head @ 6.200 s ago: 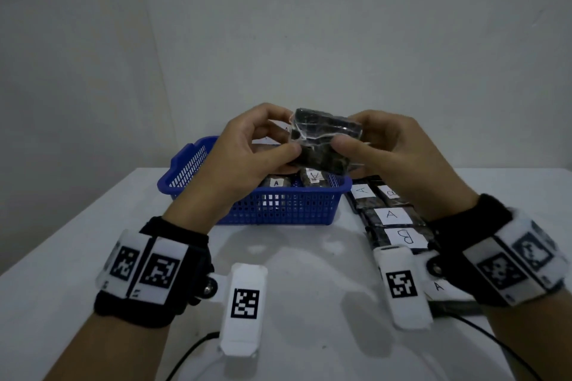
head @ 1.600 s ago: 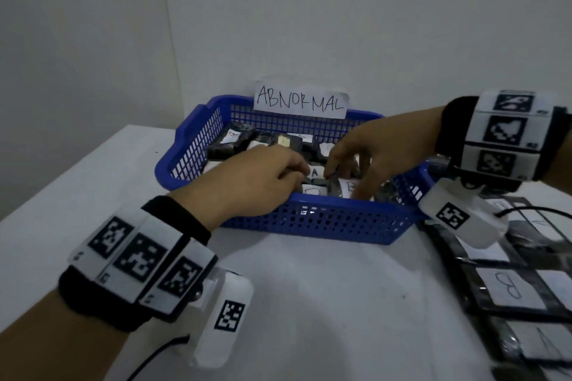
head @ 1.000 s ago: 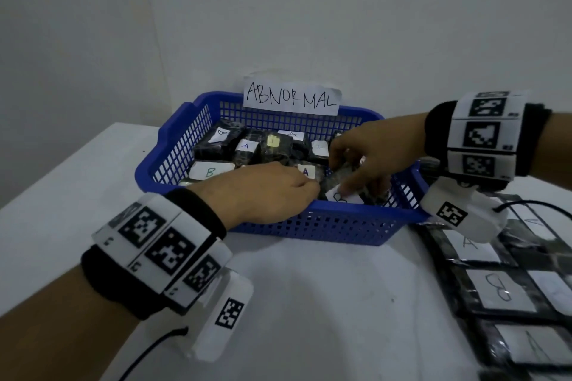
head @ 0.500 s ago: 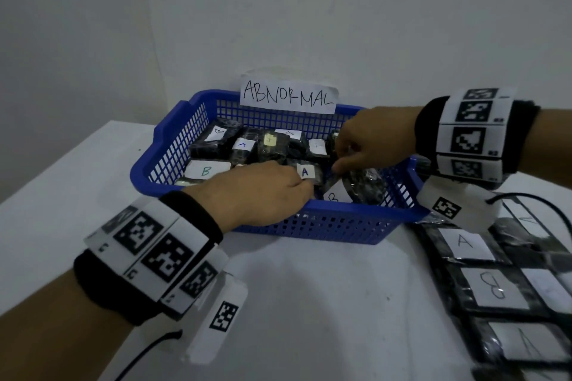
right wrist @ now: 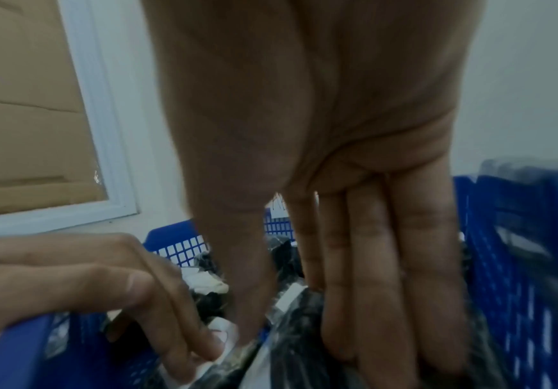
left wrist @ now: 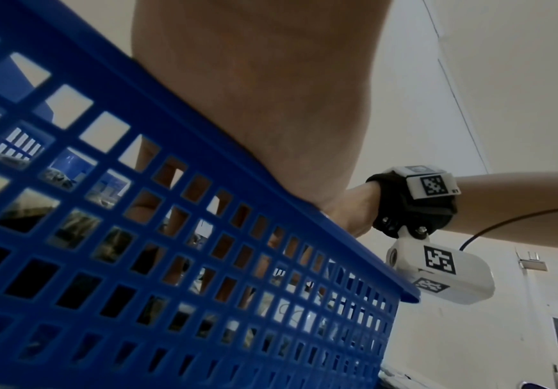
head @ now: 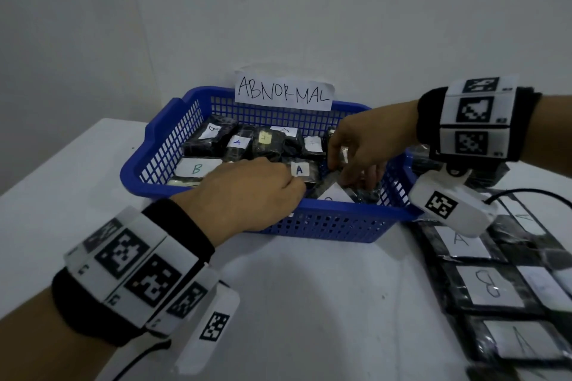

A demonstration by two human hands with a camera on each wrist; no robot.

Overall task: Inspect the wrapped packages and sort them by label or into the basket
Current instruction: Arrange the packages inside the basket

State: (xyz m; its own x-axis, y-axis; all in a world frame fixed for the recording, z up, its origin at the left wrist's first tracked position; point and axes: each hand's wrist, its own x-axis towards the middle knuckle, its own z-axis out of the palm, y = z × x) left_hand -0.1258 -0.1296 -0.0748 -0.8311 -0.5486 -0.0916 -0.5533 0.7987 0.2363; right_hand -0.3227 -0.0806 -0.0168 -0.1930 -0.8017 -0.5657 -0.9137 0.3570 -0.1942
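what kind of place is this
Likely a makeshift sorting station: a white table against a bare wall, a blue basket signed ABNORMAL, and rows of wrapped packages lettered A and B.

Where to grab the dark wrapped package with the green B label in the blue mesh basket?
Likely from straight above, pinching across the long edges of the dark wrapped package with the green B label. It lies flat, label up, close to the blue mesh basket's left wall and front rim, so sideways approaches look blocked. The left hand hides its right end.
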